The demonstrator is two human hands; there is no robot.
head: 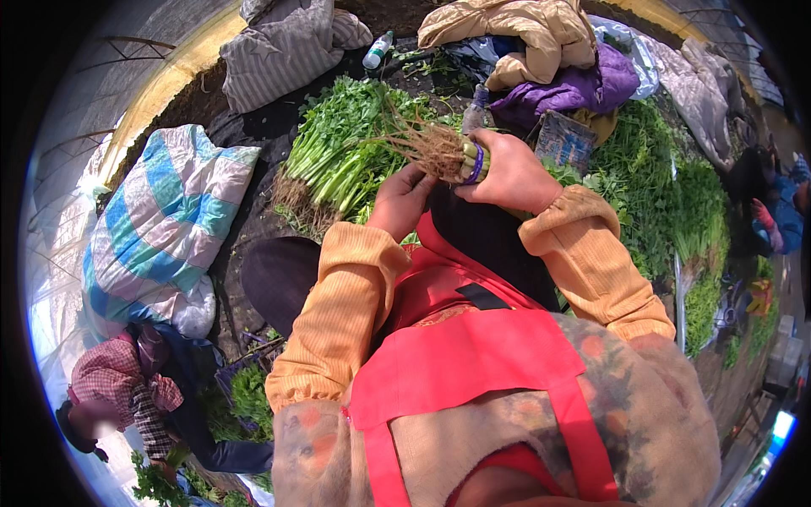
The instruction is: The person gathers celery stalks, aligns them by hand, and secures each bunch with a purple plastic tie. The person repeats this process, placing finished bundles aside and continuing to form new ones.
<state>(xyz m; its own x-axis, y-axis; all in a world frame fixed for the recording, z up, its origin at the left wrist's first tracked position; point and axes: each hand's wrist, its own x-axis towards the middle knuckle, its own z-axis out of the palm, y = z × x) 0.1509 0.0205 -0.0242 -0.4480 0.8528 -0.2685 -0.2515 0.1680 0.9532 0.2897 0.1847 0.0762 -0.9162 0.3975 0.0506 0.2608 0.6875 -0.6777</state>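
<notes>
My right hand (512,170) is closed around a bundle of rooted leafy stalks (437,152) that look like celery, bound near the root end by a purple band (476,163). Brown roots point left, towards my left hand (405,193), whose thumb and fingertips pinch at the lower edge of the roots. Most of the bundle's stalks are hidden behind my right hand and arm. A pile of similar green stalks (345,152) with roots lies on dark ground sheeting, beyond and left of my left hand.
A checked quilt (165,222) lies left, a striped cloth (279,57) far left. A plastic bottle (378,49), another bottle (475,111), a purple garment (570,85) and more greens (640,184) lie around. A person (120,393) bends at lower left; another (782,212) is at far right.
</notes>
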